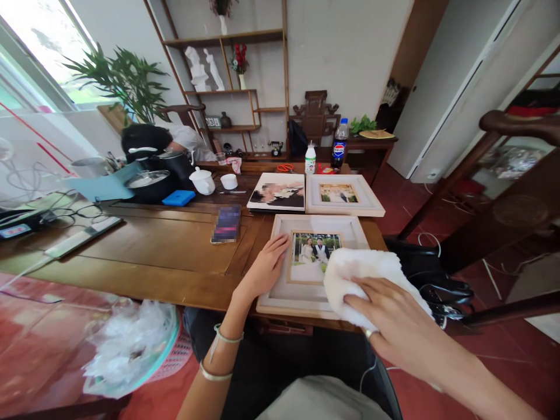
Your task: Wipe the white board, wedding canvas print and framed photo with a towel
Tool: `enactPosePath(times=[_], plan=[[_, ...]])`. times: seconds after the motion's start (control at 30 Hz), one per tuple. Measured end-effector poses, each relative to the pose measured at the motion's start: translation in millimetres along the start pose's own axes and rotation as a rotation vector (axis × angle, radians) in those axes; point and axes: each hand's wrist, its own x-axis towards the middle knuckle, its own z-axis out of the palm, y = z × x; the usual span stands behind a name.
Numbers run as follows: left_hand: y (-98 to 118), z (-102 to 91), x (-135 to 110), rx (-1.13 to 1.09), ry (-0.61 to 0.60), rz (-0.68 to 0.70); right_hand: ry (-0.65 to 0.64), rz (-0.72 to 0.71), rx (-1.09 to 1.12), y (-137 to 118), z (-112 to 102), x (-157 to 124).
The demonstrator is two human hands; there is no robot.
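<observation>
A pale wooden picture frame (270, 301) lies flat at the table's front right, holding a matted photo (317, 254) of two people. Across its left side rests my left hand (268, 263), fingers stretched out flat and touching the surface near the photo. My right hand (380, 306) is closed on a fluffy white cloth (365, 268), pressed against the frame's lower right part. The cloth covers that corner and hangs past the right side. Behind it lie a second picture frame (375, 205) and a photo panel (275, 201) with a blurred picture.
On the wooden table (175, 233) lie a phone (226, 224) and a blue box (178, 198). A white teapot (202, 181), a white bottle (310, 160) and a cola bottle (339, 143) stand farther back. A bag-lined basket (168, 356) is at lower left, a chair (494, 192) at right.
</observation>
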Motion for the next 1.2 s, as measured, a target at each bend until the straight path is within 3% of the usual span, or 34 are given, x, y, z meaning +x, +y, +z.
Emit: enactPosePath(times=[0.27, 0.37, 0.5, 0.73, 0.87, 0.97, 1.2], plan=[[-5.0, 0.1, 2.5, -0.027, -0.016, 0.011, 0.150, 0.119, -0.092, 76.4, 31.5, 55.8], [-6.1, 1.5, 2.9, -0.031, -0.002, -0.004, 0.127, 0.113, -0.144, 86.7, 38.4, 79.4], [-6.4, 2.5, 5.0, -0.022, 0.008, 0.002, 0.041, 0.100, -0.168, 64.2, 37.8, 83.2], [-6.4, 1.5, 7.3, -0.032, 0.009, 0.015, -0.114, -0.033, 0.092, -8.4, 0.5, 19.9], [-4.4, 0.7, 6.5, -0.031, 0.007, 0.011, -0.121, -0.124, 0.247, -23.3, -1.7, 9.5], [-4.3, 0.5, 6.3, -0.030, 0.013, 0.001, -0.053, -0.085, 0.221, -9.0, 14.2, 24.2], [-7.0, 1.6, 5.8, -0.045, 0.019, 0.004, 0.137, 0.097, -0.092, 67.9, 36.3, 87.8]])
